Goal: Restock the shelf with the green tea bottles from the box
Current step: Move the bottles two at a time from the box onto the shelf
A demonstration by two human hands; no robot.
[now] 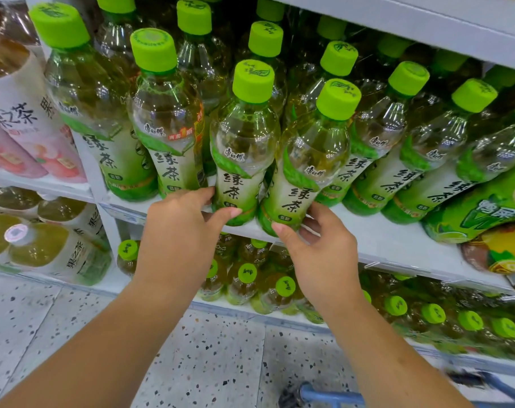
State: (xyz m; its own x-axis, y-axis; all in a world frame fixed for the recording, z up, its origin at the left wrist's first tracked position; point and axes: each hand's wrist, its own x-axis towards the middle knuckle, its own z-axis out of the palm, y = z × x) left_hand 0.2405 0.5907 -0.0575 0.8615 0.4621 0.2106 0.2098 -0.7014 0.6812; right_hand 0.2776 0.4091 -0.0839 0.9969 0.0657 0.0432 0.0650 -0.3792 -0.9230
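**Two bottles at the shelf lip, gripped low**

Our left hand is wrapped round the base of the first bottle of green tea. Our right hand has thumb and fingers curled round the base of the second bottle, just beside it. Both bottles stand at the front edge of the shelf, directly above our hands, with the neighbouring bottles packed close behind and to either side. We judge the risk lies in the low grip. A push from the base could tip the tops back toward us and over the lip, or knock the neighbours out of line. The pair stand so close that shifting one may drag the other.
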